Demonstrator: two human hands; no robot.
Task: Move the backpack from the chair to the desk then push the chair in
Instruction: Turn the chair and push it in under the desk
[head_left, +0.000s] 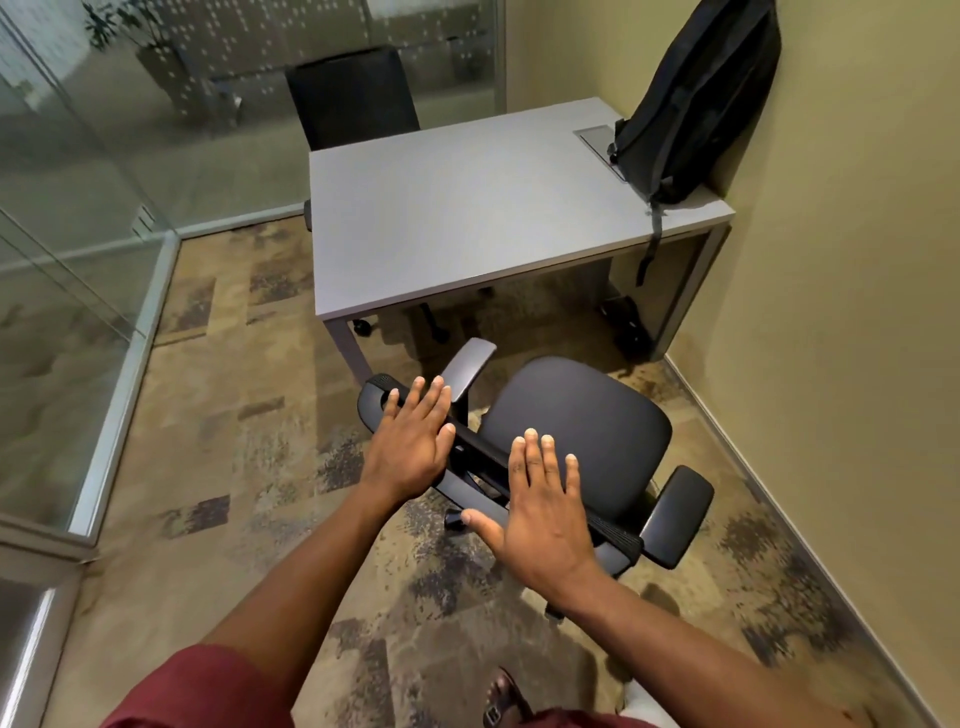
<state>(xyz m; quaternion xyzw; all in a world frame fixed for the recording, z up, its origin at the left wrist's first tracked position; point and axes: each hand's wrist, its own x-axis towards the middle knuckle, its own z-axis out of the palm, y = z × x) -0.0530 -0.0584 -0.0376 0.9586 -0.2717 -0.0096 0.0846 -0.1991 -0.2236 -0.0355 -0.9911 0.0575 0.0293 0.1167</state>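
both hands, left hand (410, 441) and right hand (540, 512), are laid flat and open on the chair (582, 421) backrest, while the backpack (696, 98) is seen propped on the desk (467, 208)

Small glass-walled office corner

Beige wall (841, 338) running along right; frosted glass partition (130, 156) w/ dot pattern enclosing left & back; patchy brown carpet (234, 415) covering floor; second dark chair (353, 96) sitting at far side; prob. a potted plant (140, 41) showing beyond glass.

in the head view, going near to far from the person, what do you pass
shoe → right hand → chair seat → desk → far chair → potted plant
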